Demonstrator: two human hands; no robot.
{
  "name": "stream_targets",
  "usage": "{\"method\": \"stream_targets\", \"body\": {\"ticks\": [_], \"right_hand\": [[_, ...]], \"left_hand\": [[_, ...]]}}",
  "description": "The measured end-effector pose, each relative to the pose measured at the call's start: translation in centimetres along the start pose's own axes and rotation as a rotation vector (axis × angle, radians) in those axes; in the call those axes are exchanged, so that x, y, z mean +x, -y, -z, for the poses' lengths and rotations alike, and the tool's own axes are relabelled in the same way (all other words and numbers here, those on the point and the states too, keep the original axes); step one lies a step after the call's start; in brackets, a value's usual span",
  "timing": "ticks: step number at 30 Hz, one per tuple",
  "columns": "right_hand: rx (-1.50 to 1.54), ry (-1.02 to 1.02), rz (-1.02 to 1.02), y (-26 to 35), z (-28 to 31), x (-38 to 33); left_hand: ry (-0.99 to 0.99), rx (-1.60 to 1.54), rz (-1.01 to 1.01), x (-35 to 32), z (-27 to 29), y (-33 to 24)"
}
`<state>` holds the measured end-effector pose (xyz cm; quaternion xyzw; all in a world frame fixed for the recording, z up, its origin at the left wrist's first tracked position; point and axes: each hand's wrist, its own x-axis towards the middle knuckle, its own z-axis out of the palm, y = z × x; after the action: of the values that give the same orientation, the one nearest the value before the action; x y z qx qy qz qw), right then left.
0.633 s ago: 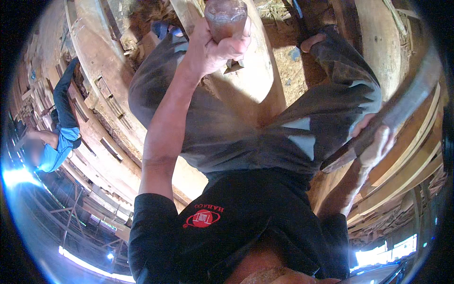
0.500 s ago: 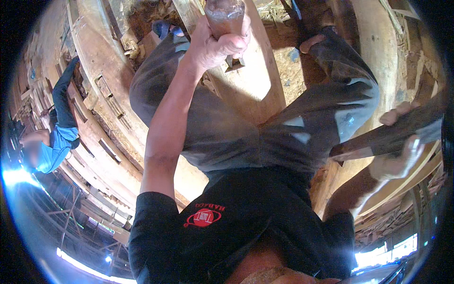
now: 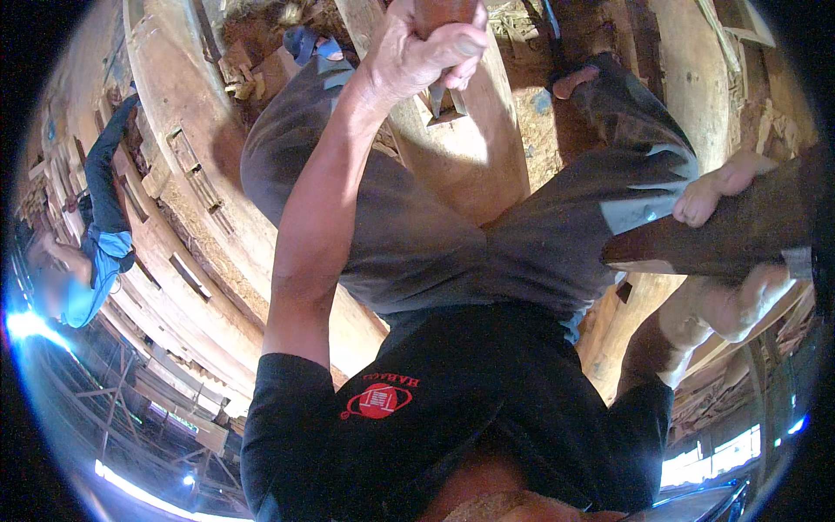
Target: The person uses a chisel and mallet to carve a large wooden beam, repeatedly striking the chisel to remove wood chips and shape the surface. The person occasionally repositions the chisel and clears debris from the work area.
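Note:
My left hand [image 3: 424,54] is closed round the handle [image 3: 445,12] of a chisel. Below my fist its metal blade [image 3: 437,101] stands at a small rectangular mortise [image 3: 447,116] in a pale timber beam [image 3: 465,170] between my legs. How deep the tip sits cannot be made out. Out to the right, my right hand [image 3: 750,303] grips a thick, dark wooden club [image 3: 696,248], fingers wrapped over its upper side. The club's blunt end points toward my thigh, and its far end is lost in the dark rim.
Long timbers with cut slots [image 3: 196,187] run along the left. A co-worker in a blue top [image 3: 100,270] bends over them at the far left. Wood chips [image 3: 522,35] lie around the beam. Another curved timber [image 3: 691,96] stands beyond my right leg.
My left hand and the chisel have shifted slightly up and right in view. The club in my right hand has turned, and its fingers show more plainly. The co-worker has moved slightly.

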<state>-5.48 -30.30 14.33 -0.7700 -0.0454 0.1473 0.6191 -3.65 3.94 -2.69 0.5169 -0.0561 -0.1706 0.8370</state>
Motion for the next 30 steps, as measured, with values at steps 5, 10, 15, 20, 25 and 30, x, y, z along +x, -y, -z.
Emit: {"method": "stream_targets", "body": {"ticks": [5, 10, 15, 20, 25, 30], "right_hand": [[-0.489, 0.299, -0.033, 0.2, -2.2, 1.4], [-0.298, 0.172, -0.070, 1.8, -0.4, 1.7], [0.109, 0.360, -0.263, 5.6, 2.3, 3.3], [-0.539, 0.220, 0.207, -1.0, -3.6, 0.9], [0.004, 0.276, 0.156, -1.9, 0.7, 0.9], [-0.092, 0.175, 0.496, -1.3, -1.4, 0.6]], "left_hand": [[-0.107, 0.264, 0.036, -0.1, -1.0, 0.4], [-0.124, 0.275, -0.039, -0.7, -2.5, 0.1], [-0.177, 0.302, -0.007, -0.8, -3.6, -0.3], [-0.211, 0.263, -0.013, -1.3, -3.6, 0.6], [-0.133, 0.403, -0.022, -2.0, -3.6, 0.3], [-0.168, 0.376, 0.015, -2.0, -4.3, 0.4]]}}
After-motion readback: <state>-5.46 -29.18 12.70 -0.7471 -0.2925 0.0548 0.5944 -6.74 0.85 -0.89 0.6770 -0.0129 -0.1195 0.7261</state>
